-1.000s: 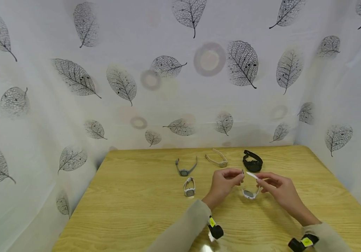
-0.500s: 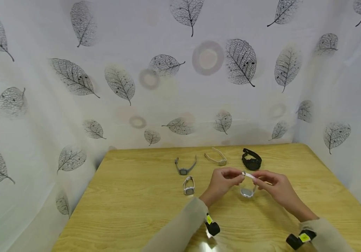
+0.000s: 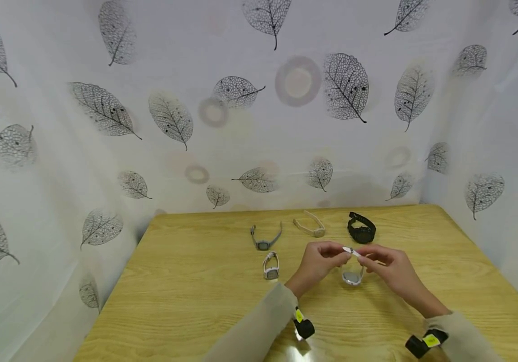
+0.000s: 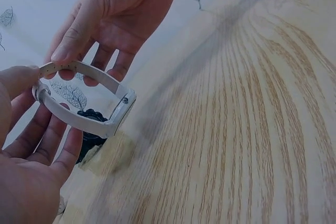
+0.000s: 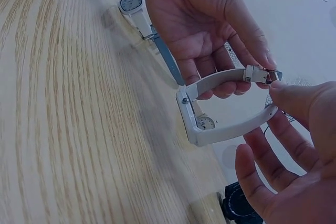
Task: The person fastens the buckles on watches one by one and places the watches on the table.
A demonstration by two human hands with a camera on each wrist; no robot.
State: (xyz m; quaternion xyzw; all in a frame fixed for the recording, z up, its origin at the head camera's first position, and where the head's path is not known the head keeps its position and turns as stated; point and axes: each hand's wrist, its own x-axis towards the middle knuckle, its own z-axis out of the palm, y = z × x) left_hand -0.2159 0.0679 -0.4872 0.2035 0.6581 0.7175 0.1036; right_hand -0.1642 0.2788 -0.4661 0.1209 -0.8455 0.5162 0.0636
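Note:
A white wristwatch point(image 3: 352, 278) is held just above the table, its face hanging lowest and its strap looped upward. My left hand point(image 3: 320, 264) pinches the buckle end point(image 5: 257, 74) between thumb and fingers. From the other side, my right hand point(image 3: 390, 266) pinches the holed strap end point(image 4: 65, 66) with thumb and index finger. In the head view the white strap tip pokes out past the buckle towards the left fingers. The remaining fingers of both hands spread loosely below the strap in the wrist views.
Left of my hands lies another white watch point(image 3: 271, 273) with its strap looped. Behind it are a grey watch point(image 3: 263, 246) and a beige watch point(image 3: 320, 233). A black watch point(image 3: 361, 235) lies just beyond my hands on the wooden table point(image 3: 186, 291), before a leaf-patterned curtain.
The two strap ends, apart a second ago, have come together, and the white tip now extends past the buckle. My right hand has shifted slightly left; the other watches stay put.

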